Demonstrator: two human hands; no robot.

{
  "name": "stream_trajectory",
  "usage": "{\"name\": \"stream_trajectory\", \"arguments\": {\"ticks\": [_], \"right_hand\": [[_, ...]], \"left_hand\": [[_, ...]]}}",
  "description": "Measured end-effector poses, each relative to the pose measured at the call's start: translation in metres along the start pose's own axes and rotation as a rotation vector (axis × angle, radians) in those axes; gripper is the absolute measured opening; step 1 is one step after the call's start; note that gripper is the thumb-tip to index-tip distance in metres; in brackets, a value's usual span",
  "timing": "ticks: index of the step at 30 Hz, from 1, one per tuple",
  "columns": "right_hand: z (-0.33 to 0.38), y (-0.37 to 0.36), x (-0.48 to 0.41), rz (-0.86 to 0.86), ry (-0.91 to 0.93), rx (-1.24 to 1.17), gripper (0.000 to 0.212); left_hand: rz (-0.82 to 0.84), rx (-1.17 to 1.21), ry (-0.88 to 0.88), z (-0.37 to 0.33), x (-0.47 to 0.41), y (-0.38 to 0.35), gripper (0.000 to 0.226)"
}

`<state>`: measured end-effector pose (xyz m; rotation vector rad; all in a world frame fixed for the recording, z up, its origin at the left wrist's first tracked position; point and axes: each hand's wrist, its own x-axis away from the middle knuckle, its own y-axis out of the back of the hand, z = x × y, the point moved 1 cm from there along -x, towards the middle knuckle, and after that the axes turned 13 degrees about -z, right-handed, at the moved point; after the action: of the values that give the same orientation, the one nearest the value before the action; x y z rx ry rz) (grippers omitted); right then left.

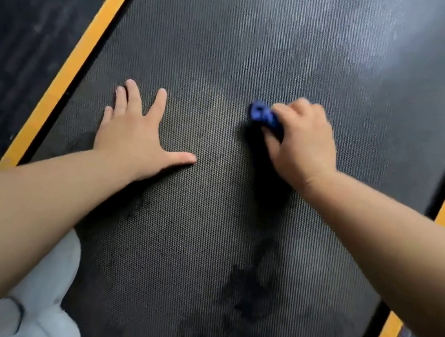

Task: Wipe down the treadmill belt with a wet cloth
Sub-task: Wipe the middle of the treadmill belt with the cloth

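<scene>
The blue cloth [264, 116] is bunched small in the right hand [300, 143], whose fingers curl tightly round it and press it onto the belt [267, 42] a little right of the belt's middle. The left hand [136, 129] lies flat on the belt well apart from it, fingers spread, holding nothing, apparently as a brace. Dark wet-looking patches mark the belt nearer the person [250, 292], so that stretch seems already wiped; the far part looks grey and streaky, likely still to do. Yellow strips [90, 35] run along both edges, with dark side rails [17, 28] beyond. A pale trouser knee [49, 301] shows at lower left.
</scene>
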<state>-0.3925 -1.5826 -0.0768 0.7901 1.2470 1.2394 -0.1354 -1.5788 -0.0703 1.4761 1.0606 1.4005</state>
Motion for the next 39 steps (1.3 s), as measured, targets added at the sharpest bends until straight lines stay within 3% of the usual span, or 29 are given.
{"name": "stream_trajectory", "arguments": {"ticks": [3,6,10,14,19,21,24,27,30,34,36,37,39], "right_hand": [[0.025,-0.002,0.044,0.121,0.213,-0.139,0.032],[0.018,-0.007,0.048,0.130,0.336,-0.153,0.035],[-0.001,-0.012,0.003,-0.049,0.135,-0.032,0.035],[0.006,-0.008,-0.009,-0.027,-0.015,0.015,0.034],[0.054,-0.004,0.053,0.162,0.290,-0.203,0.034],[0.035,-0.007,0.031,0.134,0.314,-0.152,0.035],[-0.006,-0.009,-0.031,-0.036,0.016,0.014,0.033],[-0.020,-0.011,-0.050,-0.010,-0.118,0.065,0.033],[0.015,-0.008,-0.008,0.039,-0.021,-0.025,0.026],[0.043,-0.005,0.048,0.179,0.270,-0.236,0.031],[0.033,-0.009,0.031,0.161,0.430,-0.170,0.034],[0.026,-0.014,0.018,0.096,0.428,-0.105,0.034],[0.007,-0.016,-0.019,-0.021,0.195,-0.008,0.034]], "left_hand": [[-0.002,-0.022,-0.017,0.001,-0.001,0.000,0.130],[0.007,-0.045,-0.020,-0.001,0.000,-0.003,0.128],[0.039,-0.057,-0.017,-0.004,-0.002,0.000,0.129],[0.046,-0.063,-0.016,-0.006,-0.004,0.002,0.127],[0.022,-0.072,-0.023,-0.004,-0.003,0.000,0.125],[0.036,-0.074,-0.023,-0.004,-0.003,-0.001,0.124],[0.070,-0.087,-0.029,-0.006,-0.004,0.001,0.124],[0.072,-0.081,-0.030,-0.008,-0.005,0.002,0.124],[0.067,-0.095,-0.020,-0.008,-0.004,0.002,0.124],[0.071,-0.088,-0.022,-0.006,-0.004,0.003,0.123],[0.054,-0.090,-0.024,-0.006,-0.004,0.002,0.122],[0.050,-0.094,-0.023,-0.006,-0.003,0.001,0.122],[0.060,-0.093,-0.019,-0.008,-0.003,0.001,0.123]]}}
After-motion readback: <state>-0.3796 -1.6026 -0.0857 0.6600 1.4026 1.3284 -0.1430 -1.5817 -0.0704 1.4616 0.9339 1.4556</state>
